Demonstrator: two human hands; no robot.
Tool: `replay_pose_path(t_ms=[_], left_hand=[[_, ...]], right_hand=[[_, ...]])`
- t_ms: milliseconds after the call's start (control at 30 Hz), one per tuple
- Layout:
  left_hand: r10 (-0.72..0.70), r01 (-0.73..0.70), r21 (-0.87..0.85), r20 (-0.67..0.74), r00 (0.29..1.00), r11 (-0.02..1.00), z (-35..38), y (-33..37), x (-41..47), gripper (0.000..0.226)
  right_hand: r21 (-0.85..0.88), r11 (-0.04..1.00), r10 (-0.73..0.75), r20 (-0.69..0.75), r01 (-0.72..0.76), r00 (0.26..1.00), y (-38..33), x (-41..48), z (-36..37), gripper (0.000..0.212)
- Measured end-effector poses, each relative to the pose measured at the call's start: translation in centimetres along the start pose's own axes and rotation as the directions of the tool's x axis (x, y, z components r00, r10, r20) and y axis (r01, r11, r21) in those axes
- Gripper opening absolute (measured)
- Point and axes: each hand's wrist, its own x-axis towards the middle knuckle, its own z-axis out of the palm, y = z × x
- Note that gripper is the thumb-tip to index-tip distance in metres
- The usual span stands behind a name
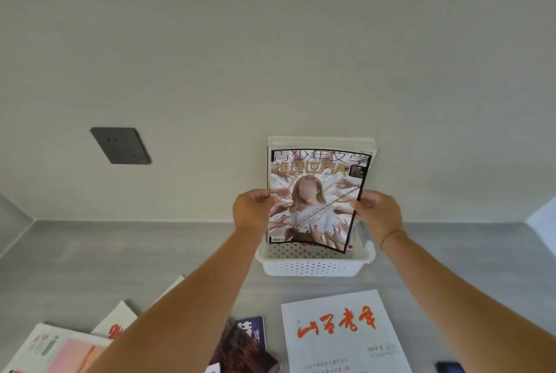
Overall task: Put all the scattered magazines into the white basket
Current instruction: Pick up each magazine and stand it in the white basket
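Bare forearms, glossy magazine (316, 201), perforated white basket (313, 267)

The magazine (316, 198) I hold upright in my hands reads 青少年文学 across the top, with 推理世界A beneath it. On the worktop (120, 252), the white magazine (343, 333) bears red brush calligraphy I can't make out, and the dark one (245, 339) shows "24".
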Motion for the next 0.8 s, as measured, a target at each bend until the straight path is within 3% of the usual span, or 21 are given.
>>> replay_pose_path(t_ms=[234,367,501,601,801], left_hand=[[-0.011,0.017,0.062,-0.094,0.996,0.998,1.5,-2.3,1.3,0.002],[0.026,-0.013,0.091,-0.140,0.990,0.996,2.1,-2.6,1.4,0.023],[0.060,-0.055,0.073,-0.073,0.995,0.996,2.5,-3.0,1.7,0.011],[0.064,-0.063,0.034,-0.055,0.996,0.997,2.3,-3.0,1.8,0.016],[-0.011,0.012,0.028,-0.002,1.000,1.000,1.6,-3.1,1.4,0.012]], right_hand=[[0.029,0.995,0.100,-0.049,-0.099,0.994,2.0,1.6,1.8,0.016],[0.064,0.991,0.121,-0.117,-0.114,0.986,2.2,1.8,2.4,0.018],[0.071,0.994,0.094,-0.119,-0.086,0.988,1.9,1.5,3.0,0.025],[0.078,0.992,0.101,-0.079,-0.095,0.992,2.4,1.6,3.3,0.020],[0.029,0.998,0.063,-0.025,-0.062,0.998,2.3,0.6,4.0,0.035]])
